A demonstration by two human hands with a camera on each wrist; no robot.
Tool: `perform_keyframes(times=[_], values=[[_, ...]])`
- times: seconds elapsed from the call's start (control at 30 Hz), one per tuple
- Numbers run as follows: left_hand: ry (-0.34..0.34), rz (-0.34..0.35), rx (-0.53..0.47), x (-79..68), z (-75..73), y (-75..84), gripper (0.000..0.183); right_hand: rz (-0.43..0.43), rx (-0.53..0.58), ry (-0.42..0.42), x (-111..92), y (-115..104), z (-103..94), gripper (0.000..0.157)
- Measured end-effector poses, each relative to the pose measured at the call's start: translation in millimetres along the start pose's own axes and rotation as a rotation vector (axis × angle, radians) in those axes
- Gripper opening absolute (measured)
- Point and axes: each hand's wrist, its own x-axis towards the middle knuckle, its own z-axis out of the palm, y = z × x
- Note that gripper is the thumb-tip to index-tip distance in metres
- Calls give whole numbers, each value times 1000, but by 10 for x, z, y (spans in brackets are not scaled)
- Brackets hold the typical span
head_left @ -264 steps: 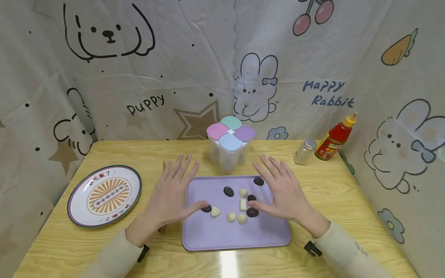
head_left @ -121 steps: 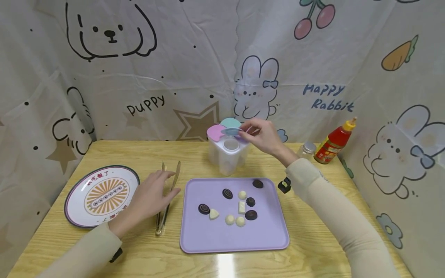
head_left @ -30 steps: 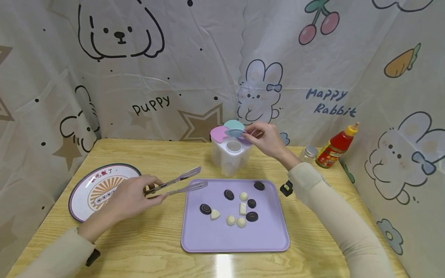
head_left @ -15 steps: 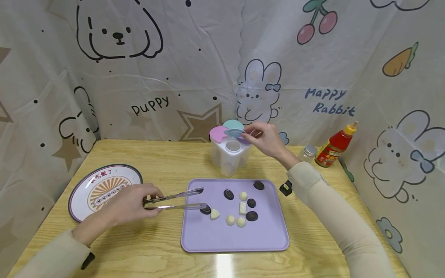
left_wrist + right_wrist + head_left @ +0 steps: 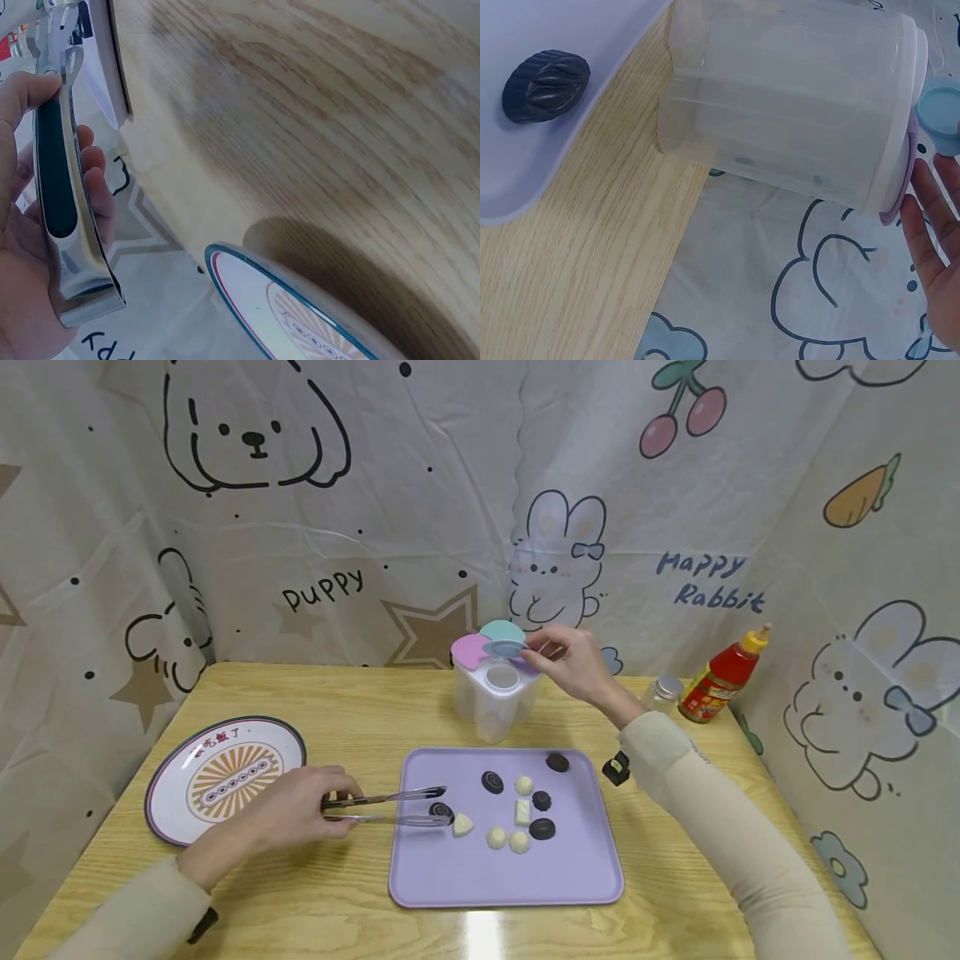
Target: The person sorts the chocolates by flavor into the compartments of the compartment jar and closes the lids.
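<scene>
My left hand grips metal tongs, which reach over the left side of the lilac tray. Their arms are spread, and the nearer one crosses a dark swirled chocolate; whether they touch it I cannot tell. Beside it lies a white triangular chocolate. With thumb and fingers my right hand pinches the raised blue flap lid of a clear canister, baring a round opening. In the right wrist view, fingers touch near the canister's purple lid.
More dark chocolates and white chocolates are spread over the tray. A patterned plate lies at left, partly behind my left arm. Back right stand a glass shaker and a red sauce bottle, near the curtain.
The blue lid was lifted and the tongs picked up from the table. Over the last second the tongs swung down to the dark swirled chocolate. My right hand stays put.
</scene>
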Motion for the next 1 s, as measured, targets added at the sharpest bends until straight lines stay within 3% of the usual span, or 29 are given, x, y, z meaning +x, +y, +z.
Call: perform_keyframes(times=[1.0], values=[[-45, -9, -62, 178, 118, -31, 7, -17, 1, 10, 1, 11, 12, 13]])
